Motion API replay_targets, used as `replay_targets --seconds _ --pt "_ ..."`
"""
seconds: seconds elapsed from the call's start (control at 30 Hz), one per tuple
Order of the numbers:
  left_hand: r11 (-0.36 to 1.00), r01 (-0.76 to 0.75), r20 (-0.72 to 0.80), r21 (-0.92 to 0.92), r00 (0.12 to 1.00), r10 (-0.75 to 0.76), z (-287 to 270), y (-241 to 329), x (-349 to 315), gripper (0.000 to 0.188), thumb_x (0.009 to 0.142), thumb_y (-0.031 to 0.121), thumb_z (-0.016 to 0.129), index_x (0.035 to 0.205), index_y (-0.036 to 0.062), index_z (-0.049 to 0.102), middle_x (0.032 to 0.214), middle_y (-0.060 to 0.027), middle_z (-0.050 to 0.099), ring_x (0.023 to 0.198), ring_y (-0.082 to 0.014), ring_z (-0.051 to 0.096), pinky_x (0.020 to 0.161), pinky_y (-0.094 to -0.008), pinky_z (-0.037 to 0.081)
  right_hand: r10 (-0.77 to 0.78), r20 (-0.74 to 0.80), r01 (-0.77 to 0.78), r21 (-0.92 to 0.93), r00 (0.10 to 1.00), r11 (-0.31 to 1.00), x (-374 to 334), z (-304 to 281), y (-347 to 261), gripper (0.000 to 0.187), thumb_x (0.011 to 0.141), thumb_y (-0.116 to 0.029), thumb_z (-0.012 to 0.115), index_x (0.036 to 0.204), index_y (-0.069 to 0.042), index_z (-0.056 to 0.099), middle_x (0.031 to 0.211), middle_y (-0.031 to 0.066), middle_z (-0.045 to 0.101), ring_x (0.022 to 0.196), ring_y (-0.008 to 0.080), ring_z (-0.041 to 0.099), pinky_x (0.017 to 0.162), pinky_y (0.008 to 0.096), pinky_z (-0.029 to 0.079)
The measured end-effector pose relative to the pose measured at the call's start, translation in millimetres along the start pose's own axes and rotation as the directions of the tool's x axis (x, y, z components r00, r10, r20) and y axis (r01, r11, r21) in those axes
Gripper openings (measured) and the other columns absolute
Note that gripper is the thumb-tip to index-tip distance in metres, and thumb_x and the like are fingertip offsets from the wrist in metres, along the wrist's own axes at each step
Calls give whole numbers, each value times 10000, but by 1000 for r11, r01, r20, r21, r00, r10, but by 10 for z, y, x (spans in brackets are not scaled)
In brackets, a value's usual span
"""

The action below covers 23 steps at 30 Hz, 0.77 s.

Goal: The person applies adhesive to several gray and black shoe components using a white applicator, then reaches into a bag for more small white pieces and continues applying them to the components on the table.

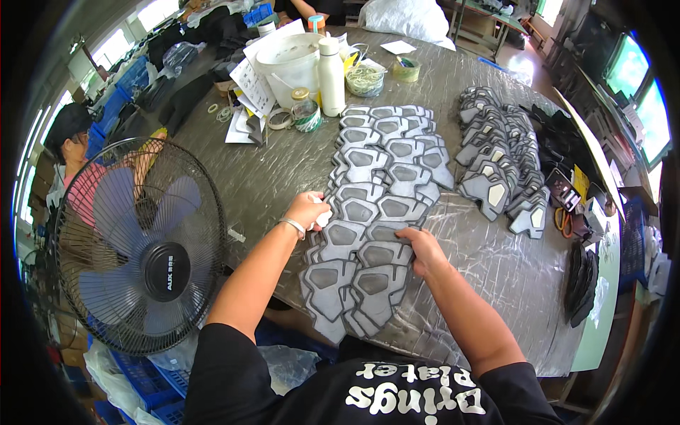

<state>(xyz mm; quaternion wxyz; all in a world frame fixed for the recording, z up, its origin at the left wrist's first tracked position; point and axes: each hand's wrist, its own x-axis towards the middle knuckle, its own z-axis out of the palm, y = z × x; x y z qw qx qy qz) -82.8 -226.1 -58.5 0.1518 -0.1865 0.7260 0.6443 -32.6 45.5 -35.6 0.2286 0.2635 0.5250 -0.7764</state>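
Note:
Overlapping rows of grey foam-like pads, each with a raised darker angular patch, lie on the table in front of me. My left hand is at the left edge of these rows, closed around a small crumpled white wad, perhaps cloth or tissue. At the right edge, my right hand grips a grey pad by its side, one digit on top and the other fingers partly hidden. The nearest pads reach the table's front edge. More grey pads with pale patches are stacked farther right.
A standing fan is close on my left. On the dark table stand a white bucket, a pale bottle, a jar and tape rolls. Orange-handled scissors lie right. Another person sits behind the fan.

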Motion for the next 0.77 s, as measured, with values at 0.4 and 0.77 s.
replay_targets --seconds 0.4,0.77 --pt "624 -335 -85 706 834 545 -111 72 -120 413 757 94 618 1169 119 620 1015 -143 668 875 -289 670 696 -382 547 51 101 -38 -122 994 992 140 -142 -222 407 785 5 649 1149 47 472 1026 185 619 894 293 652 745 419 564" --pt "592 -467 365 657 884 292 926 916 443 499 751 168 675 1241 102 607 1176 -143 639 913 -240 674 800 -381 527 -26 141 45 -130 990 991 252 -248 -58 525 781 -51 683 1226 74 435 1116 199 602 990 322 623 815 401 544"
